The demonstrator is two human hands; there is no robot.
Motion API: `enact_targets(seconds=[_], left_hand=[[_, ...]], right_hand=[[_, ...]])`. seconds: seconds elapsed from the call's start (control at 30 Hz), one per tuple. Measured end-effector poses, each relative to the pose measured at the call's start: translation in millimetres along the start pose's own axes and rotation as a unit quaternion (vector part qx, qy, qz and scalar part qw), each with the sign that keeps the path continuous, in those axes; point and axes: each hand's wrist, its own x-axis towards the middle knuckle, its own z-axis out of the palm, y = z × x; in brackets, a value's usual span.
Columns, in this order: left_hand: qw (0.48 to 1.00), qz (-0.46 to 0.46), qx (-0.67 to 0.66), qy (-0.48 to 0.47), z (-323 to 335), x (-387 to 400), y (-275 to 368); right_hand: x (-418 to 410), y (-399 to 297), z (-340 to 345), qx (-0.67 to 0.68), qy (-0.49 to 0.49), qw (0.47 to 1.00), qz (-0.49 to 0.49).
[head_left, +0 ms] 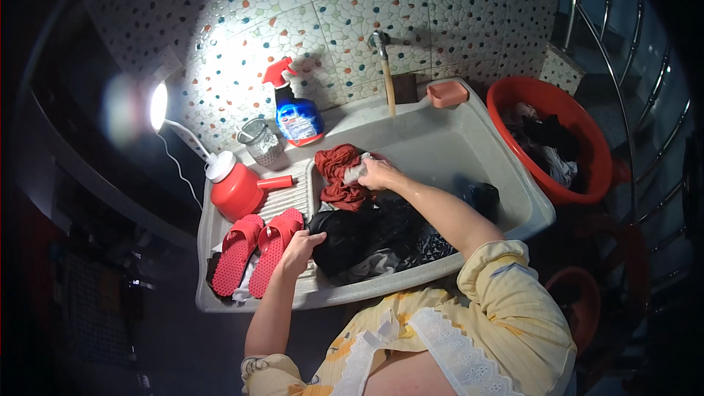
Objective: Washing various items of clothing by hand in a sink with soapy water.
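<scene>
My right hand (379,173) is closed around a whitish cloth (355,172) lying against a bunched rust-red garment (336,162), at the left part of the stone laundry sink (514,176). Black wet clothing (379,231) fills the sink's near side. My left hand (302,247) has its thumb and fingers at the left edge of that black clothing, beside the ribbed washboard (300,192); its fingertips are partly hidden. A pair of red slippers (234,258) rests just left of it on the washboard side.
A red dipper (234,192) with a lit lamp (159,105) on it, a glass jar (263,146) and a blue spray bottle (298,118) stand at the left. The faucet (380,44), pink soap dish (448,94) and red basin of clothes (594,176) are farther right.
</scene>
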Motion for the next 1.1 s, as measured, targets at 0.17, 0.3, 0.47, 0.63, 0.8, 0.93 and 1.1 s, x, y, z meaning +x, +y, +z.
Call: enact_targets(seconds=[0.17,0.3,0.47,0.63,0.8,0.93,1.1], left_hand=[[0.970,0.031,-0.233,-0.057,3,17,-6],[0.958,0.042,-0.261,-0.108,7,31,0],[0.956,0.011,-0.255,-0.146,18,49,20],[0.962,-0.042,-0.246,-0.107,41,71,28],[0.937,-0.081,-0.303,-0.152,42,88,26],[0.936,0.023,-0.316,-0.156,57,86,41],[0.917,0.165,-0.288,-0.223,98,69,42]], right_hand=[[19,4,25,0.053,0.147,0.988,0.010],[10,8,20,0.099,-0.044,0.988,-0.113],[-48,-19,-6,0.330,-0.210,0.914,-0.104],[-55,11,-15,0.229,-0.058,0.961,-0.141],[-88,20,-28,0.093,-0.078,0.944,-0.307],[-109,7,-26,0.070,-0.041,0.944,-0.321],[-85,17,-5,0.351,0.201,0.899,-0.169]])
